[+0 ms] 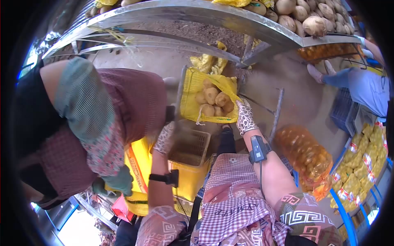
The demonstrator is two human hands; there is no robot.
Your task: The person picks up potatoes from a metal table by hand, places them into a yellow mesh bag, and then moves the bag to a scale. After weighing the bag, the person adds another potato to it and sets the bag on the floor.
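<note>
My right hand (pixel 245 111), in a leopard-print glove, grips the right edge of a yellow mesh bag (pixel 189 92). The bag hangs wide at its mouth on a metal frame (pixel 182 88). Inside lie several round tan root vegetables (pixel 211 95) that look like potatoes. My left hand (pixel 165 138), gloved alike, is lower left of the bag, beside a plastic crate (pixel 204 147). Motion smears its fingers, so I cannot see whether anything is in them.
A co-worker in a maroon apron (pixel 133 96) stands close on the left. Above runs a metal table (pixel 197 16) heaped with tan roots (pixel 314 25). At right are a filled orange mesh sack (pixel 305 151), stacked yellow bags (pixel 361 160) and another person's leg (pixel 342 78).
</note>
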